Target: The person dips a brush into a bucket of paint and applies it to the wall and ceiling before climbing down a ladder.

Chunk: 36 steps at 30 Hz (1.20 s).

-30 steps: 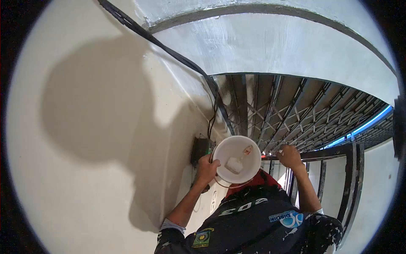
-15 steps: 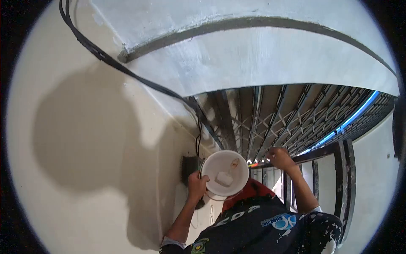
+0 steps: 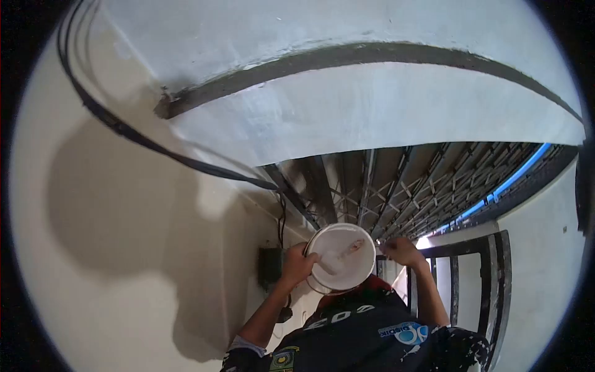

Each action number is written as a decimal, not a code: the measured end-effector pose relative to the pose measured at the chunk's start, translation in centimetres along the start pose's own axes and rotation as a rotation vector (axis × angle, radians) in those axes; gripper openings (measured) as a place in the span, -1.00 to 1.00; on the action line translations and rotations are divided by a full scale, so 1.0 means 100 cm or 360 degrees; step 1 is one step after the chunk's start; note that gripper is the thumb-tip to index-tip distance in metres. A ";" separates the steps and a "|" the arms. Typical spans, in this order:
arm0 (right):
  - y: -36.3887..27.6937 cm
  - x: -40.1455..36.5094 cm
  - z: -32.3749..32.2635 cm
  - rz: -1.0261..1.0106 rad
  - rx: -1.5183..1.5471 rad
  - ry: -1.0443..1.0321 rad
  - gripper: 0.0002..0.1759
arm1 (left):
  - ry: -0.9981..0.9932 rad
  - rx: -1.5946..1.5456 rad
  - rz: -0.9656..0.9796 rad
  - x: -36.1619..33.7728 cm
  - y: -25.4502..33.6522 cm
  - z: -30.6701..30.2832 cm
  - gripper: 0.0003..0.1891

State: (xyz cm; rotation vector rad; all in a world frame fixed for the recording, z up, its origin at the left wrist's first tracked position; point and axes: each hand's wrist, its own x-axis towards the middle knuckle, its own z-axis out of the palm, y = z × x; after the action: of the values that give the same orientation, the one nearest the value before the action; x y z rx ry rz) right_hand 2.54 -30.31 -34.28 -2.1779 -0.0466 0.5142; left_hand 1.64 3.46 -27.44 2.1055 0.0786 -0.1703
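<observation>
My left hand (image 3: 299,266) is closed around the near-left rim of a white bucket (image 3: 367,273), with the thumb over the edge. The bucket tips toward me, so its whitish inside shows. In it lies what looks like a paintbrush (image 3: 354,247), with a reddish-brown mark on its handle and its lower part coated white. Just right of the rim is my right hand (image 3: 401,252), fingers curled together. Whether anything small sits in those fingers is hidden.
Black cables (image 3: 133,133) run down the cream wall (image 3: 111,248) on my left. Ahead stands a dark folding metal gate (image 3: 415,186) below a pale beam (image 3: 372,105). A black metal frame (image 3: 493,273) is at the right, and a dark box (image 3: 269,263) hangs beside the bucket.
My right hand has come down and left, close to the bucket's rim. The bucket has shifted slightly right with my left hand, and the view has tilted upward a little.
</observation>
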 end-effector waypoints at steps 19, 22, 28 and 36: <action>0.029 -0.131 0.034 0.0848 -0.0017 0.0577 -0.44 | -0.0399 -0.0069 0.0266 0.060 -0.001 0.005 -0.76; 0.019 -0.117 0.059 0.1061 0.0066 0.0877 -0.35 | -0.0356 -0.0070 0.0254 0.064 -0.007 0.000 -0.77; 0.007 -0.113 0.060 0.1243 -0.0156 0.0952 -0.36 | -0.0293 -0.0023 0.0205 0.062 -0.001 -0.009 -0.76; 0.006 -0.114 0.053 0.1138 -0.0221 0.0880 -0.40 | -0.0373 -0.0278 0.0177 0.071 -0.024 -0.018 -0.74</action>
State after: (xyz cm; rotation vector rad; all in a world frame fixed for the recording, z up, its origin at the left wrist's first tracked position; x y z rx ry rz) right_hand -10.00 -29.11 -33.67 -2.3660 1.0475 0.2735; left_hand 8.50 6.18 -29.66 1.8971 -0.1580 -0.3298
